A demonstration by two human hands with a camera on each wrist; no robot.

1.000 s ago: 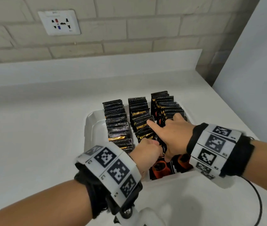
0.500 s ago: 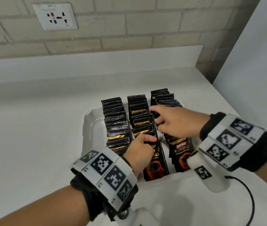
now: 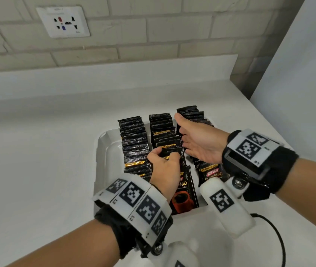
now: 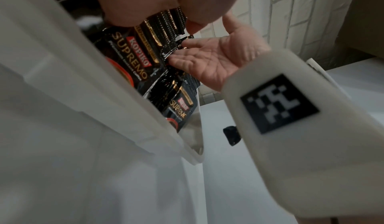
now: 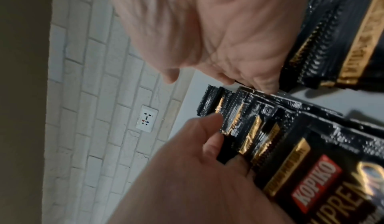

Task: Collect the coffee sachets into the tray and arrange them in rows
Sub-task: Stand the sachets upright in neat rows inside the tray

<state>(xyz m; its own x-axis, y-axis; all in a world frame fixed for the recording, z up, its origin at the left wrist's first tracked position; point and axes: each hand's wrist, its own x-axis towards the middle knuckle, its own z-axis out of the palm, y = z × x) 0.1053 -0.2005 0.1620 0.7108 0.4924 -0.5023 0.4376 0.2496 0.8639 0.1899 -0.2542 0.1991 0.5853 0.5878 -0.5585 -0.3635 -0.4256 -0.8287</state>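
A white tray point(image 3: 101, 151) on the counter holds three rows of black coffee sachets standing on edge: left row point(image 3: 134, 139), middle row point(image 3: 162, 128) and right row point(image 3: 192, 112). My left hand point(image 3: 166, 153) pinches the top edges of sachets near the front of the middle row. In the left wrist view its fingers point(image 4: 166, 2) sit above the front sachets point(image 4: 133, 53). My right hand point(image 3: 185, 132) is held flat with the palm turned left and straight fingers against the inner side of the right row. The right wrist view shows both hands at the sachets point(image 5: 259, 129).
The tray sits near the counter's front right on a white worktop point(image 3: 37, 151). A brick wall with a socket point(image 3: 63, 22) stands behind. A white panel point(image 3: 298, 74) rises at the right. A black cable point(image 3: 276, 237) trails from my right wrist.
My right hand has lifted off the right row, turned its palm to the left and slid farther back along it. My left hand has stayed on the middle row.
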